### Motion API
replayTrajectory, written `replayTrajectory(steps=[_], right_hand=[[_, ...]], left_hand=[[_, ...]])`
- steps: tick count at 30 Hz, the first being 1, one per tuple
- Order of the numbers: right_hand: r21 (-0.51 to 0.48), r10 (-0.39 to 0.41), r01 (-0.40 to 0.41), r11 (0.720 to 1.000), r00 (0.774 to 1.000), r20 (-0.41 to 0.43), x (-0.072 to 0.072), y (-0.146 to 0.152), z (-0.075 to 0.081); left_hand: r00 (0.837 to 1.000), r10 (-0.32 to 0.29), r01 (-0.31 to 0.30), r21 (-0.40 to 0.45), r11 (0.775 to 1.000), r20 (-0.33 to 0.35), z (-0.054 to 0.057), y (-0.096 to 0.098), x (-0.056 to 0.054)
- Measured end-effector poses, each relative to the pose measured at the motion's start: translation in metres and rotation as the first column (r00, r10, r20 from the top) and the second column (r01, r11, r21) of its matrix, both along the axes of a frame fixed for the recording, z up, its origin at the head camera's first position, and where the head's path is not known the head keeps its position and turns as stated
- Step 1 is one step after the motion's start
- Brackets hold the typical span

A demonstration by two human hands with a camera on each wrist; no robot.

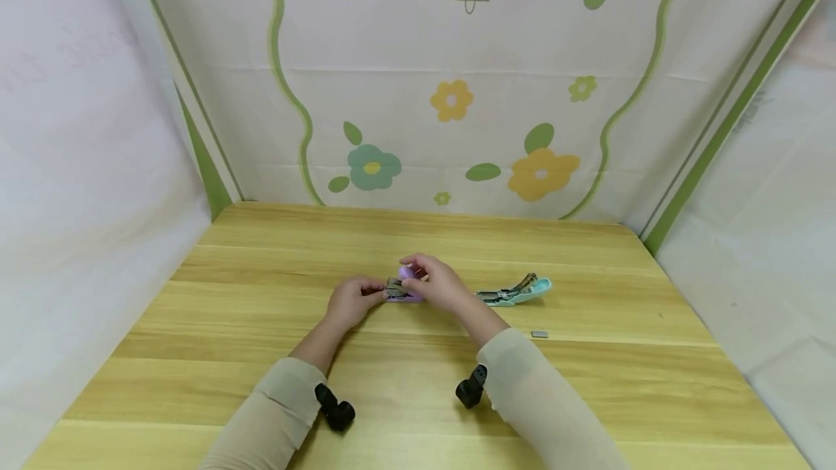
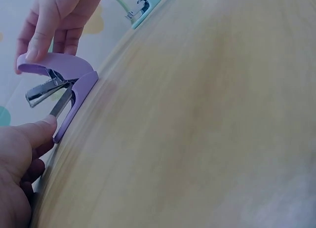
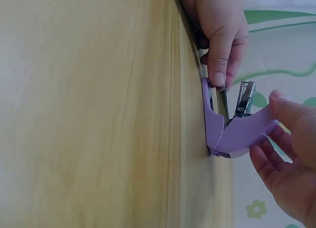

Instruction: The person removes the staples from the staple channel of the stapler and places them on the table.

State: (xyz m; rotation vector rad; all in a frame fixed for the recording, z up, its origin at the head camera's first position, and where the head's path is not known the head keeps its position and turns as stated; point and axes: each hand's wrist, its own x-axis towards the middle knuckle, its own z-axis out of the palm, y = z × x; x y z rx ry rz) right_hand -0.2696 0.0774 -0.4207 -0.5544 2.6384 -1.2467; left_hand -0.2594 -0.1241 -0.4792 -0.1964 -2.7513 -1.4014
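Note:
A purple stapler (image 3: 244, 134) rests on the table with its top lifted wide from its base, so the metal parts inside show. My left hand (image 1: 353, 302) pinches the front end of the base and metal rail (image 2: 61, 102) between thumb and fingers. On the other side, my right hand (image 1: 444, 285) holds the raised purple cover (image 2: 69, 64), thumb on one face and fingers on the other. Between cover and rail, a metal part (image 3: 245, 97) sticks out at an angle. In the head view, the right hand hides part of the stapler.
To the right lies a mint-green stapler (image 1: 542, 286), also opened up. Nearer the right sleeve is a small grey staple strip (image 1: 539, 334) on the wooden table (image 1: 405, 405). Flower-printed cloth (image 1: 418, 136) walls the back, with pale cloth at both sides.

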Motion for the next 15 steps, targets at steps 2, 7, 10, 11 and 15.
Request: replayTrajectory(steps=[2, 7, 10, 11, 15], right_hand=[[-0.005, 0.004, -0.004, 1.0, 1.0, -0.01, 0.0, 0.004, -0.001], [-0.062, -0.023, 0.023, 0.998, 1.0, 0.008, 0.001, 0.014, -0.004], [-0.11, -0.055, 0.059, 0.992, 0.998, 0.04, 0.001, 0.02, -0.006], [-0.121, -0.063, 0.069, 0.99, 0.997, 0.048, 0.001, 0.023, -0.006], [-0.157, -0.071, 0.081, 0.984, 0.995, 0.069, 0.001, 0.03, -0.007]], left_hand=[[1.0, 0.001, -0.001, -0.004, 1.0, 0.008, 0.0, 0.0, 0.0], [1.0, -0.002, 0.002, -0.011, 1.0, 0.007, 0.001, 0.0, 0.001], [1.0, -0.005, 0.005, -0.007, 1.0, 0.003, 0.002, 0.0, 0.002], [1.0, -0.006, 0.006, -0.011, 1.0, -0.001, 0.002, -0.001, 0.002], [1.0, -0.009, 0.009, -0.014, 1.0, -0.003, 0.002, -0.001, 0.002]])
